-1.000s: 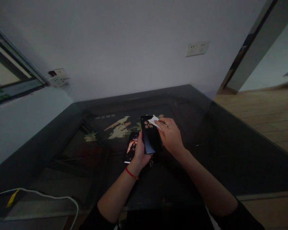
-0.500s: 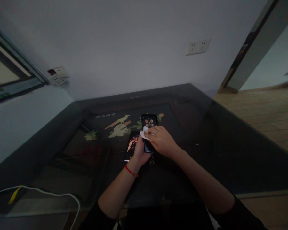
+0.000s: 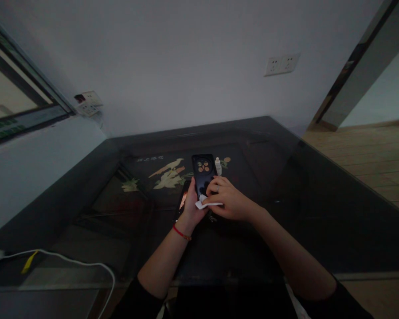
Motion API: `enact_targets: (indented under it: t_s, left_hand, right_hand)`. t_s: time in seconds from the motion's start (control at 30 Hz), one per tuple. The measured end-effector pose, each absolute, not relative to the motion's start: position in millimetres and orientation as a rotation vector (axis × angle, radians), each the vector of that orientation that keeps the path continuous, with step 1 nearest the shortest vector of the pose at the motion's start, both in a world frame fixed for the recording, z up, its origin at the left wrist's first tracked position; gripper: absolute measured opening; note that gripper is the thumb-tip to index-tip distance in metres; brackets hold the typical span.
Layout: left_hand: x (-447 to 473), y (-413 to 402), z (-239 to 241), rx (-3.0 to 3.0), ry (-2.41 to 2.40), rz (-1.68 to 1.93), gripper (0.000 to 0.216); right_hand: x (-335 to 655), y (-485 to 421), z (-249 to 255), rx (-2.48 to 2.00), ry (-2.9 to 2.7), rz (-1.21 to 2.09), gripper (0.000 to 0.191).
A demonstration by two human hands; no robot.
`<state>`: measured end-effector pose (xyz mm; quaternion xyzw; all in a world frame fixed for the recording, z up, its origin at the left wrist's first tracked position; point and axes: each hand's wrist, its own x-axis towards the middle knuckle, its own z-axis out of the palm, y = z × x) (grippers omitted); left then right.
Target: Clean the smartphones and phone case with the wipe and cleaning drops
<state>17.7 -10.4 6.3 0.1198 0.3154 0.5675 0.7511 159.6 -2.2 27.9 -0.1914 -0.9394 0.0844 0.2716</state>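
A dark phone [image 3: 204,178] with a round camera block on its back is held in my left hand [image 3: 193,209], camera end away from me. My right hand [image 3: 228,199] pinches a white wipe [image 3: 206,203] against the phone's lower back. Under my left hand lies a second phone [image 3: 183,198], its screen lit and partly covered. Just beyond my right fingers a small clear bottle [image 3: 218,165] with a white cap stands on the table. Something small and shiny [image 3: 212,217], too unclear to name, lies below my hands.
The dark glossy table [image 3: 306,221] carries a bird-and-flower picture [image 3: 169,176]. A white cable [image 3: 69,262] with a yellow tag [image 3: 29,262] runs over the near left edge. Wall sockets [image 3: 282,64] sit above the far edge, and a window [image 3: 16,84] is at left.
My right hand has slid the wipe down from near the camera block to the phone's lower end. The held phone now tilts slightly left, and the small bottle shows more fully.
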Motion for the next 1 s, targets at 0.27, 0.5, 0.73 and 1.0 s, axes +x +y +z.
enact_targets:
  t_s: [0.27,0.5,0.73,1.0]
  left_hand:
    - [20.7,-11.7,8.5,0.323,0.702,1.265,0.048]
    - [18.6,-11.2,7.0,0.324,0.712,1.23,0.05]
    - [19.9,-16.9,4.6,0.318,0.735,1.09,0.043]
    - [12.4,-12.7,3.2,0.344,0.726,1.076,0.046]
  right_hand:
    - [165.9,1.1,25.7,-0.749,-2.668,-0.045,0.012]
    - [171.1,7.0,23.1,-0.889,-2.54,-0.141,0.014]
    - [183.3,20.8,21.4,-1.114,-2.211,-0.304,0.024]
    - [180.4,25.0,11.9,-0.999,-2.475,-0.241,0.016]
